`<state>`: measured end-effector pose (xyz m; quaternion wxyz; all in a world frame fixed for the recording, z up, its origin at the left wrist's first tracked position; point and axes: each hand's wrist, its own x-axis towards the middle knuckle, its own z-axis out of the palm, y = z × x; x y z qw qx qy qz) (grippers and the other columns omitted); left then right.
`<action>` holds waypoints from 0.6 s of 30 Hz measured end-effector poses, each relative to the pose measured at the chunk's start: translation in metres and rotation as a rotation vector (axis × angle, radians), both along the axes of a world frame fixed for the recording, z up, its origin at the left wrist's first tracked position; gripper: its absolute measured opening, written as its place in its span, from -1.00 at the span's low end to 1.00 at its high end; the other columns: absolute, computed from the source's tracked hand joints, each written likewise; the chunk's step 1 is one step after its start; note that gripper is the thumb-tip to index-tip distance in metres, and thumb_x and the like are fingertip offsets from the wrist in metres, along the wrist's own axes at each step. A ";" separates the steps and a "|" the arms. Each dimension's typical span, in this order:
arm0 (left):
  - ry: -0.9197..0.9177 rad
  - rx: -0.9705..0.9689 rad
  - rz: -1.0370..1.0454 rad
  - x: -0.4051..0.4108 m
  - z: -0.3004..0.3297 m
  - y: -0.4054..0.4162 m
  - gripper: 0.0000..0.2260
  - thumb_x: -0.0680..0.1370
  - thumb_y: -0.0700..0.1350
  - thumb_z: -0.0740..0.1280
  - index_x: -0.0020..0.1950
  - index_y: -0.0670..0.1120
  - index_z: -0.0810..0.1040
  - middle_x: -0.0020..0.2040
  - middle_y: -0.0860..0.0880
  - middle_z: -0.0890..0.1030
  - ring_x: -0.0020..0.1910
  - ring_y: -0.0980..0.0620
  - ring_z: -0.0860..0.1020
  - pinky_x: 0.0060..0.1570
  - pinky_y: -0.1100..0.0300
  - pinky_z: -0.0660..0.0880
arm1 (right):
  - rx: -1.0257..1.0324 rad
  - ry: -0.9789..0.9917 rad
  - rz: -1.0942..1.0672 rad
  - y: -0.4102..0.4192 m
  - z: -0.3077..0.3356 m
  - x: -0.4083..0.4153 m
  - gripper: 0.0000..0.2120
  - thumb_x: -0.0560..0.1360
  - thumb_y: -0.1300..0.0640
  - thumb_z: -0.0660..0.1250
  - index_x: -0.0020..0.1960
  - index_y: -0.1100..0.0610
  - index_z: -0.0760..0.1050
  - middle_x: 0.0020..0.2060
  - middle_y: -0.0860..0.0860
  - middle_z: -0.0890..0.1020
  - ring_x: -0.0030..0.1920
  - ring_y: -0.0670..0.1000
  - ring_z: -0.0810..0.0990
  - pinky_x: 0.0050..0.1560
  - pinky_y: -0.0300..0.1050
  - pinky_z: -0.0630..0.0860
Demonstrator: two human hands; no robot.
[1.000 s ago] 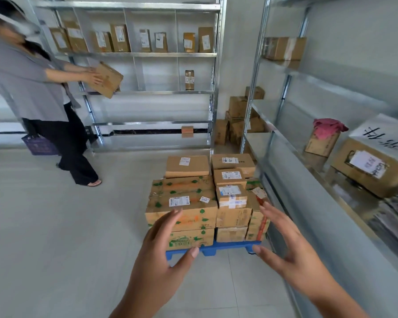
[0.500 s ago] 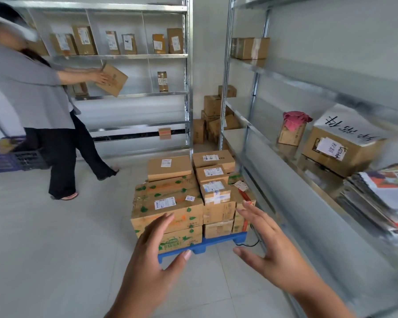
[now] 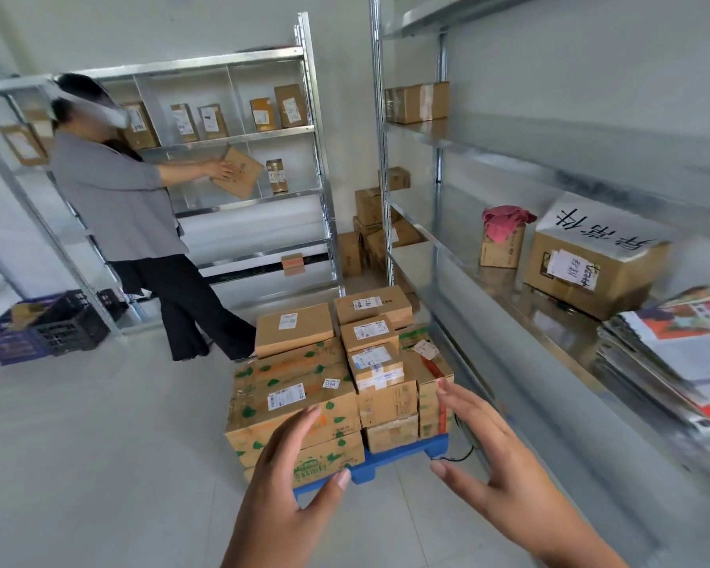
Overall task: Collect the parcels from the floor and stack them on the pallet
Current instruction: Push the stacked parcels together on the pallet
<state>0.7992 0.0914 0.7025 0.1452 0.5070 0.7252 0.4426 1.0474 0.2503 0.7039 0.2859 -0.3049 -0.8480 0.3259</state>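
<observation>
- Both my hands are empty right now. Left hand (image 3: 292, 491) and right hand (image 3: 492, 469) are held out in front of me, fingers spread and relaxed, thumbs pointing in at each other like I'm framing a box that isn't there. Nothing pinched, nothing carried.
- The parcels (image 3: 328, 375) are all sitting stacked on the blue pallet (image 3: 402, 455), a few layers high: the big green-leaf printed cartons on the left side, smaller labelled brown boxes on the right and on top.
- What's changed over the last second: I've drifted closer and swung my view a bit, so the stack now sits more behind my hands than it did. My hands haven't really changed shape, same open pose the whole time.
- Meanwhile the other person (image 3: 119, 198) over by the back shelf unit (image 3: 316, 129) has gone on tilting a flat box (image 3: 238, 172) towards the middle shelf.
- What I make of it: I don't see any loose parcels on the bare floor (image 3: 99, 444) around the pallet, so my guess is the stacking is basically done, or I'm just between trips.
- There are more boxes in the far corner (image 3: 365, 235), can't tell if those count.
</observation>
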 end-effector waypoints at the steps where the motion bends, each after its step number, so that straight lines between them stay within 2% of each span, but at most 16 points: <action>1: -0.040 0.014 -0.004 0.006 0.003 0.007 -0.36 0.53 0.06 0.52 0.49 0.47 0.33 0.47 0.41 0.39 0.49 0.31 0.37 0.36 0.24 0.41 | -0.019 0.020 0.004 0.006 -0.001 0.005 -0.30 0.52 -0.31 0.40 0.58 -0.33 0.20 0.59 -0.41 0.14 0.61 -0.26 0.12 0.59 0.01 0.29; 3: -0.134 0.049 -0.004 0.015 0.011 0.020 -0.39 0.48 0.22 0.48 0.46 0.54 0.32 0.45 0.48 0.40 0.46 0.42 0.35 0.39 0.19 0.40 | -0.100 0.113 0.009 0.014 -0.003 0.013 -0.28 0.51 -0.38 0.39 0.59 -0.34 0.21 0.59 -0.38 0.19 0.61 -0.24 0.15 0.59 0.08 0.27; 5: -0.175 0.079 0.000 0.023 0.016 0.036 -0.38 0.43 0.32 0.43 0.46 0.54 0.33 0.45 0.47 0.42 0.47 0.43 0.36 0.39 0.19 0.40 | -0.195 0.211 0.013 0.025 -0.003 0.020 -0.27 0.48 -0.42 0.38 0.58 -0.35 0.22 0.59 -0.34 0.23 0.61 -0.20 0.19 0.59 0.11 0.28; 10: -0.132 0.082 -0.012 0.048 0.017 0.068 -0.41 0.50 0.19 0.43 0.48 0.53 0.33 0.48 0.45 0.41 0.48 0.41 0.35 0.39 0.21 0.38 | -0.271 0.273 0.037 0.054 -0.010 0.036 -0.27 0.50 -0.38 0.41 0.59 -0.32 0.22 0.60 -0.29 0.25 0.61 -0.17 0.19 0.58 0.20 0.25; 15: -0.119 0.058 0.010 0.069 0.010 0.086 -0.41 0.55 0.21 0.45 0.50 0.52 0.30 0.48 0.47 0.39 0.47 0.42 0.35 0.38 0.23 0.38 | -0.305 0.260 0.087 0.081 -0.023 0.047 -0.30 0.52 -0.38 0.39 0.59 -0.32 0.23 0.59 -0.30 0.26 0.62 -0.16 0.19 0.58 0.22 0.24; 18: -0.127 0.033 0.041 0.074 0.006 0.086 -0.40 0.59 0.04 0.49 0.49 0.50 0.33 0.47 0.45 0.42 0.47 0.40 0.37 0.38 0.24 0.39 | -0.386 0.286 0.143 0.087 -0.030 0.044 -0.31 0.51 -0.38 0.40 0.56 -0.36 0.25 0.58 -0.29 0.29 0.60 -0.14 0.24 0.58 0.18 0.27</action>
